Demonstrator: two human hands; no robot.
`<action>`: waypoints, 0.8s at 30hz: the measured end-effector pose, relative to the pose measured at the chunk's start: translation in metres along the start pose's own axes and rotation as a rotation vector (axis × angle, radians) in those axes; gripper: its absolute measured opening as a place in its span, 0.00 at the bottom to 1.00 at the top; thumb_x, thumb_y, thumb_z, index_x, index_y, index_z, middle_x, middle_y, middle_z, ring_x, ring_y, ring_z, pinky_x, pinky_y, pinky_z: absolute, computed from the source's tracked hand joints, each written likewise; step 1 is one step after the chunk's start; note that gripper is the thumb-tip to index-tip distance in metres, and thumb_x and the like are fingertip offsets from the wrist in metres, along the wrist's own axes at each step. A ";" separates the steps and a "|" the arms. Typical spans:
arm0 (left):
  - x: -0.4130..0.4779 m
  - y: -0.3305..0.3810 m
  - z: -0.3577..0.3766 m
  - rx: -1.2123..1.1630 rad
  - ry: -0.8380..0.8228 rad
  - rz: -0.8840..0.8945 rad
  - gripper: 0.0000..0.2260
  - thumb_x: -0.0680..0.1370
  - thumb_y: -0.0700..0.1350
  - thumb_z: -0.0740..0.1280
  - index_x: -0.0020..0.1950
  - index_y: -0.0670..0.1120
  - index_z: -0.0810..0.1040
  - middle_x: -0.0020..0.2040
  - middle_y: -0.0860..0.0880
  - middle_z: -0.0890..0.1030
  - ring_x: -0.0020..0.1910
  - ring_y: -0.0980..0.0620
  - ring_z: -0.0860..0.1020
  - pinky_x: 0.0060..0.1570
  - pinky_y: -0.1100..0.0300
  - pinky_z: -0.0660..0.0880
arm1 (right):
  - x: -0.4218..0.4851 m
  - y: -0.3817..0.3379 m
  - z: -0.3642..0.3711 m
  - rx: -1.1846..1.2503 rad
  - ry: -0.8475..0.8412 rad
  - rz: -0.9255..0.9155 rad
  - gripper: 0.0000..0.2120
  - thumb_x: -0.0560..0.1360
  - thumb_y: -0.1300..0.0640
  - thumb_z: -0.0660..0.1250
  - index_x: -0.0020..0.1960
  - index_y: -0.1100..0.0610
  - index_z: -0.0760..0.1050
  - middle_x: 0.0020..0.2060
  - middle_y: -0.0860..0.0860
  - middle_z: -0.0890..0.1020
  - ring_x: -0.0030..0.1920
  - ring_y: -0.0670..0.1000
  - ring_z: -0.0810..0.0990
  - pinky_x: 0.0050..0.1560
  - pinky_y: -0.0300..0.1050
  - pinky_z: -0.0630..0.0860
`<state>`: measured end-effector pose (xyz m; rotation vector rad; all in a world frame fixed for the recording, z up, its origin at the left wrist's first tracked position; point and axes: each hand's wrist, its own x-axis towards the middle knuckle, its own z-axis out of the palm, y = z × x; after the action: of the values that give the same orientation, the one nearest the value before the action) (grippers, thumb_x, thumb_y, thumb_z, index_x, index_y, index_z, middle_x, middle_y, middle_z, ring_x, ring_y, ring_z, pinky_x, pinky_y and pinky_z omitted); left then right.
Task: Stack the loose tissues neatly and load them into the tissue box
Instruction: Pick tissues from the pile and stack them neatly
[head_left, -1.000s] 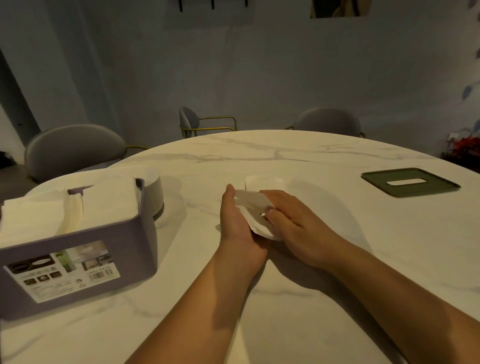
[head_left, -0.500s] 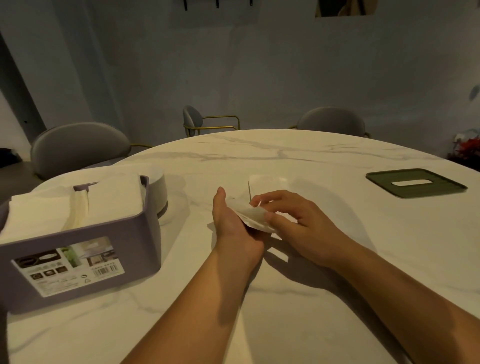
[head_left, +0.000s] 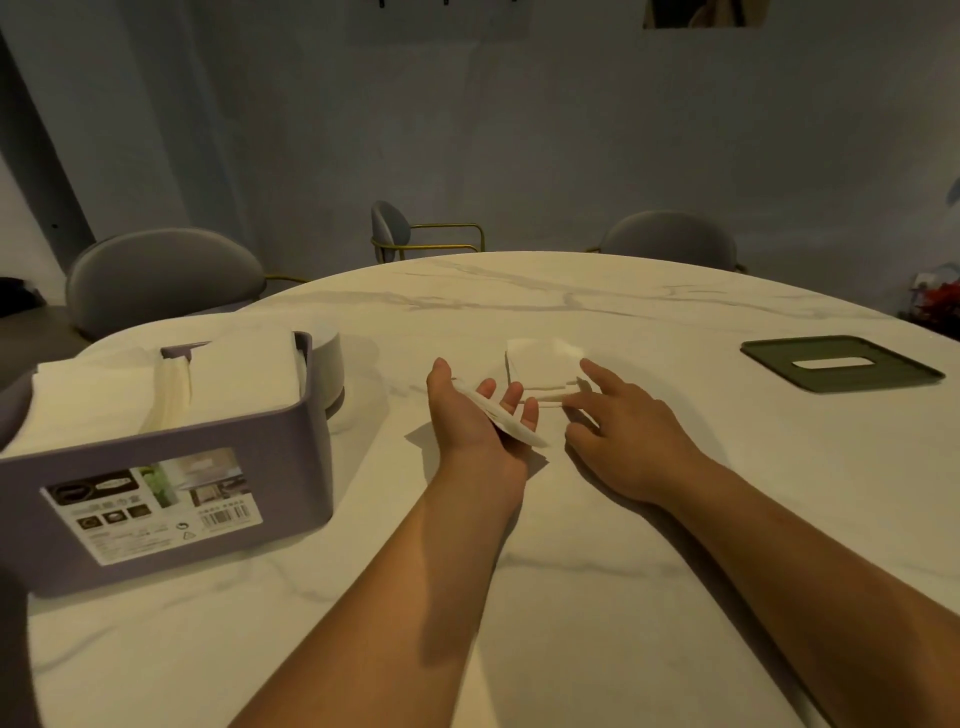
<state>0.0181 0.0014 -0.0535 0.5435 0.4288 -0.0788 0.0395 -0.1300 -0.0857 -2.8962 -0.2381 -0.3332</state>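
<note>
On my upturned left hand (head_left: 467, 415) lies a folded white tissue (head_left: 506, 423); my fingertips curl up round its far edge. Just beyond, a small stack of folded tissues (head_left: 543, 364) sits on the marble table (head_left: 597, 519). My right hand (head_left: 618, 431) reaches toward that stack with its fingers spread, forefinger and thumb touching the stack's right and near edges. At the left stands the purple tissue box (head_left: 171, 483), open on top and packed with white tissues (head_left: 239, 379).
The box's dark green lid (head_left: 841, 364), with a slot in it, lies flat at the far right. A white round container (head_left: 330, 364) stands behind the box. Grey chairs (head_left: 161, 275) ring the table's far edge.
My right hand has let go of the folded tissue and moved forward to the stack. My left hand has turned palm up and keeps the tissue.
</note>
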 end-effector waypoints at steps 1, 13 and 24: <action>-0.001 0.000 0.000 0.002 0.004 0.006 0.18 0.78 0.60 0.60 0.45 0.44 0.72 0.46 0.44 0.77 0.49 0.46 0.77 0.50 0.52 0.74 | 0.002 0.000 0.001 -0.045 0.003 -0.012 0.20 0.80 0.47 0.53 0.70 0.51 0.68 0.77 0.48 0.53 0.72 0.54 0.61 0.68 0.51 0.63; 0.006 0.000 -0.001 0.013 -0.019 0.001 0.21 0.78 0.60 0.60 0.55 0.41 0.73 0.50 0.43 0.78 0.47 0.47 0.77 0.47 0.53 0.74 | 0.007 0.004 0.004 -0.153 -0.028 -0.021 0.13 0.81 0.48 0.49 0.47 0.52 0.68 0.46 0.48 0.74 0.45 0.49 0.71 0.50 0.46 0.66; 0.000 -0.003 -0.003 -0.007 -0.070 -0.011 0.23 0.78 0.59 0.61 0.58 0.40 0.73 0.51 0.43 0.77 0.48 0.47 0.76 0.48 0.52 0.73 | -0.053 0.016 -0.016 0.000 0.190 -0.052 0.12 0.78 0.53 0.59 0.49 0.56 0.81 0.45 0.50 0.82 0.46 0.49 0.76 0.49 0.45 0.73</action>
<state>0.0161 0.0001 -0.0574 0.5302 0.3633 -0.1064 -0.0124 -0.1559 -0.0862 -2.8377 -0.2814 -0.6125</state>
